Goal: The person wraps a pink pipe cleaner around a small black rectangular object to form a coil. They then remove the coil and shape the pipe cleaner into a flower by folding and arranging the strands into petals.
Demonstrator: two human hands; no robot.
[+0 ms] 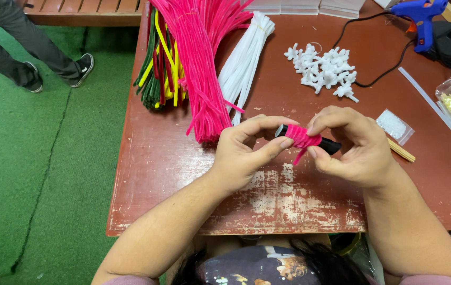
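two hands (241, 153) (357, 148), one blue glue gun (421, 18), three pipe-cleaner bundles: pink (196, 58), white (246, 60), mixed dark (159, 63).

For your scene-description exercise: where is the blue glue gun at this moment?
In the head view, the blue glue gun stands at the table's far right corner, beyond the pile of small white pieces, well away from both hands.

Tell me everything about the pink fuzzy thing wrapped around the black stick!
The pink pipe cleaner looks soft and fuzzy. It is coiled in tight turns around the middle of a black stick, which lies roughly level above the worn red-brown table. One loose end pokes downward. The left hand and the right hand pinch it from either side with fingertips.
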